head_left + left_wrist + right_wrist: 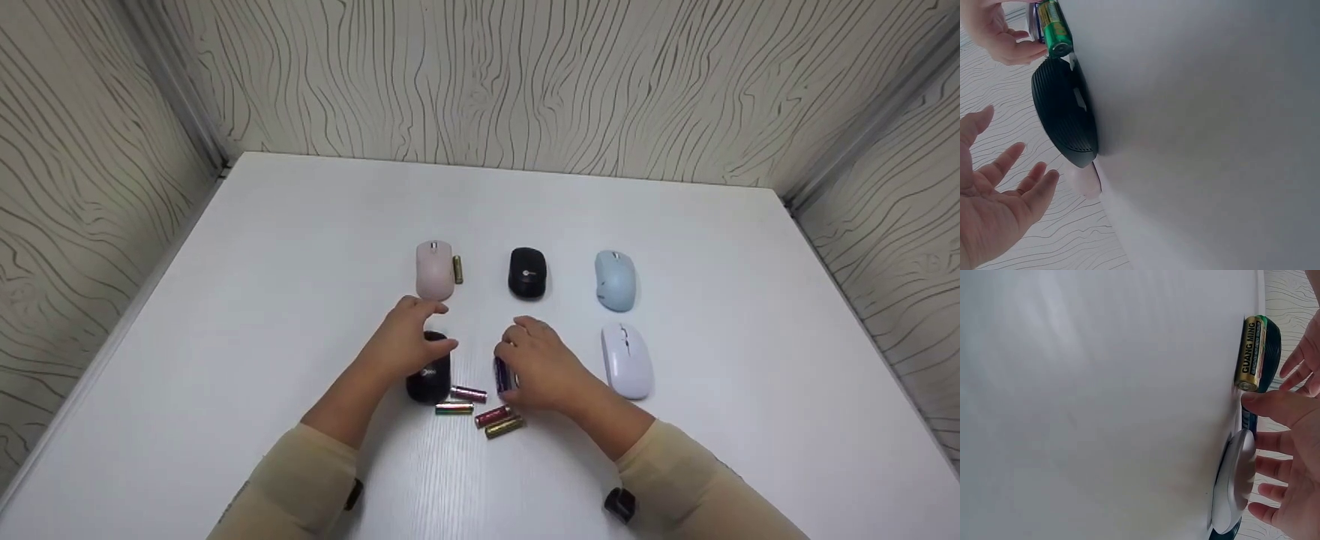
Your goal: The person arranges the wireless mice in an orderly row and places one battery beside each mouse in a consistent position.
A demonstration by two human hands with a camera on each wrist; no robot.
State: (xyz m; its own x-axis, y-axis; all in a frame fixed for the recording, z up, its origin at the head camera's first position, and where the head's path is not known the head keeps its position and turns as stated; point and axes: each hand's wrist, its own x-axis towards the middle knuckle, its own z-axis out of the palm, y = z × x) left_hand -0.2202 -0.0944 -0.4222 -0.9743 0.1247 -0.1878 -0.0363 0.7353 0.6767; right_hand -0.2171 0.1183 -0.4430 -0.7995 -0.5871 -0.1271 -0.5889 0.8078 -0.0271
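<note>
My left hand [409,341] hovers over the near black computer mouse [429,382], thumb and fingers spread with nothing between them. In the left wrist view its fingers are apart from the mouse's ribbed side [1064,109]. My right hand [541,367] holds a dark purple battery [502,376] between thumb and fingers, partly hidden by the hand. Several loose batteries lie between the hands: a purple-red one [469,394], a green-and-gold one [454,408], a red one [493,417] and a gold one [504,427].
Farther back on the white table [337,210] are a pink mouse [435,271] with a gold battery [457,270] beside it, a second black mouse [527,273] and a light blue mouse [616,281]. A white mouse [628,361] lies right of my right hand. Patterned walls [480,82] surround the table.
</note>
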